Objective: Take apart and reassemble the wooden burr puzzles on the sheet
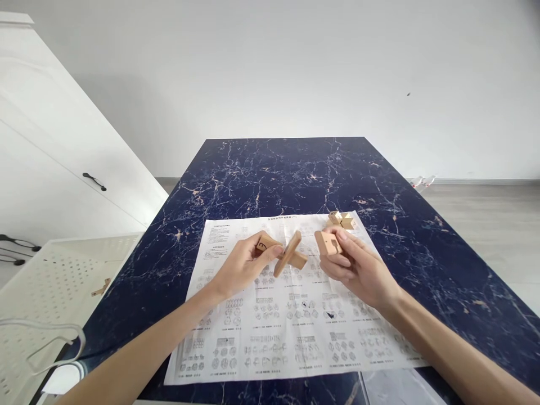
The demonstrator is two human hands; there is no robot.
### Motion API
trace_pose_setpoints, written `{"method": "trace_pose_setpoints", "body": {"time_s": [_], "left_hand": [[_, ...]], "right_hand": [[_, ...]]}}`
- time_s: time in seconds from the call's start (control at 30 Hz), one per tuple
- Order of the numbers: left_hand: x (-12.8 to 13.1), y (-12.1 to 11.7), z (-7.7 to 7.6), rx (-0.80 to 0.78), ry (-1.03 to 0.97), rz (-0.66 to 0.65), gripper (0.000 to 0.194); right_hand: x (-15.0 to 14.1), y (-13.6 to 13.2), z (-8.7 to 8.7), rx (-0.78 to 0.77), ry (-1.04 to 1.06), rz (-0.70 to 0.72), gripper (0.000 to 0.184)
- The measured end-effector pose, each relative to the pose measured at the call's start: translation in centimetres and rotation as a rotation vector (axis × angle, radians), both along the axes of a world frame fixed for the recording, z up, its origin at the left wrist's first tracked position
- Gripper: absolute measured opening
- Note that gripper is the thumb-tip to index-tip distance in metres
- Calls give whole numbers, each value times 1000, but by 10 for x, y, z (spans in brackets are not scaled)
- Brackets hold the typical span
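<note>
My left hand point(247, 261) is closed on joined wooden puzzle pieces point(291, 254), a marked bar with a flat piece set crosswise on it. Between the thumb and fingers of my right hand point(354, 256) is a single wooden puzzle piece point(328, 243) with a dark notch or mark on its face. A small gap separates the pieces in my two hands. Both hands are above a white instruction sheet point(236, 337) printed with rows of small diagrams. More wooden pieces point(343, 220) lie at the sheet's far right corner, just beyond my right hand.
The sheet lies on a dark blue marble-patterned table point(278, 174). At the left stand a white cabinet point(63, 124) and a cream perforated basket point(76, 247), with a small wooden piece point(101, 287) at its edge. A pale cable point(80, 337) loops at the lower left.
</note>
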State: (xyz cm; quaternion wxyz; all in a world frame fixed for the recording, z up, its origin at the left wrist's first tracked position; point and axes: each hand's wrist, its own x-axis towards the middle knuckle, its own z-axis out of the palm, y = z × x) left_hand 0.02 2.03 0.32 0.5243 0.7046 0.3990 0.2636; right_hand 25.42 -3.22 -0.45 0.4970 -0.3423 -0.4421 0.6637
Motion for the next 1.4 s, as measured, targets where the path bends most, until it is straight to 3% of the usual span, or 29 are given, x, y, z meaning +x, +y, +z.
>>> {"method": "trace_pose_setpoints", "body": {"time_s": [0.23,0.5,0.9,1.4], "left_hand": [[-2,-1,-4,-218,-129,-229,53],[-2,0,-5,-252,-171,-297,55],[-4,2,-2,-235,-168,-290,53],[0,-8,4,-189,-120,-243,49]], "right_hand": [[-9,-5,-6,-38,-41,61,37],[-12,-7,-12,-6,-67,126,35],[-11,-5,-5,-70,-61,147,34],[-24,-10,-7,-41,-97,378,36]]}}
